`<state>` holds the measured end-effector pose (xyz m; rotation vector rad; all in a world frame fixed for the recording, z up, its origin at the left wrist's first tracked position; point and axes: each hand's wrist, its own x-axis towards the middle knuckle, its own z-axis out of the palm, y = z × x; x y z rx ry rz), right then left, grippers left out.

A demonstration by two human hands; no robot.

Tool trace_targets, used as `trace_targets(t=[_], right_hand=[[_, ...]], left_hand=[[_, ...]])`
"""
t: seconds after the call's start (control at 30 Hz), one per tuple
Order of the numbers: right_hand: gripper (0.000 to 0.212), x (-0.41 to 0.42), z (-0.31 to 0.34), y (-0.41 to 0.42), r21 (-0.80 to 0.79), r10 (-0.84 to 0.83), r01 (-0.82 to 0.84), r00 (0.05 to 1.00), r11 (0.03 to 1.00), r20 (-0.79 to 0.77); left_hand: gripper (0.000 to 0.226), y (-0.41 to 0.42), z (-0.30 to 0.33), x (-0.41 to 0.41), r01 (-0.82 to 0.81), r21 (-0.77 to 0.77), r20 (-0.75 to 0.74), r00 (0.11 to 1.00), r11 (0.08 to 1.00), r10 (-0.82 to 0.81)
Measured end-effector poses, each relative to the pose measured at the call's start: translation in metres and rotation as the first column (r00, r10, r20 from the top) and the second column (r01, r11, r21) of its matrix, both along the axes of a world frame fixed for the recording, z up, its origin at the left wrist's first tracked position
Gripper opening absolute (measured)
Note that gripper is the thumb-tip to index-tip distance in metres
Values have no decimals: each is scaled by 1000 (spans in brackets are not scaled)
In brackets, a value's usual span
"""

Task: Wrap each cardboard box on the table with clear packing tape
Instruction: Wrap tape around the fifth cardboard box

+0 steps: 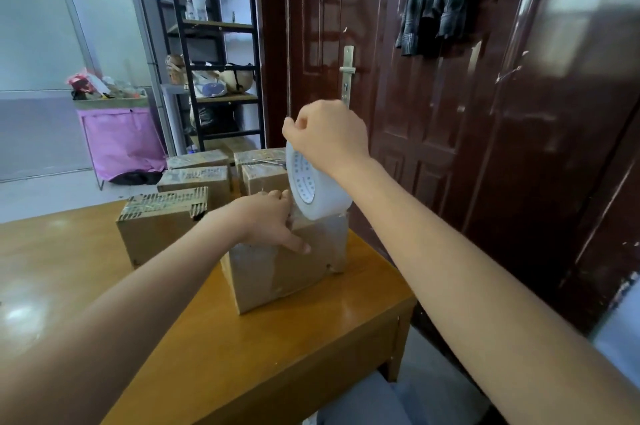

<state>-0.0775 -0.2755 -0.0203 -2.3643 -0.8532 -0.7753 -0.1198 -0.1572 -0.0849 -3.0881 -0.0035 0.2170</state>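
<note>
Just below the frame's centre, a cardboard box point(284, 272) stands on the wooden table point(242, 355) near its right edge, its faces glossy with clear tape. The left hand point(268, 222) rests on the box's top, fingers fairly straight and spread, the index finger pressing down on the near face — it grips nothing. The right hand point(325, 137) is above it, fingers curled round the top of a roll of clear packing tape point(313, 189), which stands on edge with its lower rim touching the box's top far corner. Further boxes point(162, 224) — several already taped — sit left of and behind it, with scissors point(268, 161) lying on one rear box.
</note>
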Motion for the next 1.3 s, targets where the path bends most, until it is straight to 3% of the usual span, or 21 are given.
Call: trace_targets(t=[0.07, 0.17, 0.27, 0.43, 0.53, 0.77, 0.83, 0.93, 1.13, 1.2, 1.3], right_hand=[[28, -5, -25, -5, 5, 5, -5, 996, 1000, 85], [52, -9, -66, -13, 176, -21, -29, 961, 984, 274], [66, -11, -94, -14, 234, -17, -53, 957, 971, 290], [67, -17, -108, -9, 404, -23, -122, 942, 907, 335], [65, -27, -107, -17, 411, 11, -141, 953, 901, 304], [66, -60, -59, -69, 188, 58, -58, 998, 980, 8], [66, -74, -59, -87, -72, 33, -41, 992, 997, -121], [68, -85, -73, -104, -482, -45, -150, 928, 863, -370], [69, -74, -36, -108, -696, -130, -236, 893, 679, -430], [69, -62, -26, -100, -725, -158, -259, 878, 638, -452], [74, -47, -26, -86, -777, -155, -290, 884, 559, -442]], left_hand=[[104, 1, -8, 3, 0, -15, 78, 997, 1000, 1], [96, 4, -13, 6, -2, -99, 145, 989, 995, 17], [87, 5, -13, 7, -14, -106, 192, 981, 994, 34], [60, 5, -10, 9, -11, -127, 185, 982, 992, 35], [61, 5, -11, 9, -8, -120, 212, 977, 993, 33], [74, 6, -11, 13, -19, -115, 191, 981, 993, 41], [77, 11, -8, 16, -34, -174, 155, 986, 984, 61], [70, 17, -3, 24, -37, -235, 108, 992, 971, 64], [44, 25, 14, 41, -32, -337, -57, 998, 941, 13], [31, 32, 19, 47, -64, -431, -141, 990, 900, 2], [29, 42, 26, 48, -199, -597, -292, 956, 777, 20]])
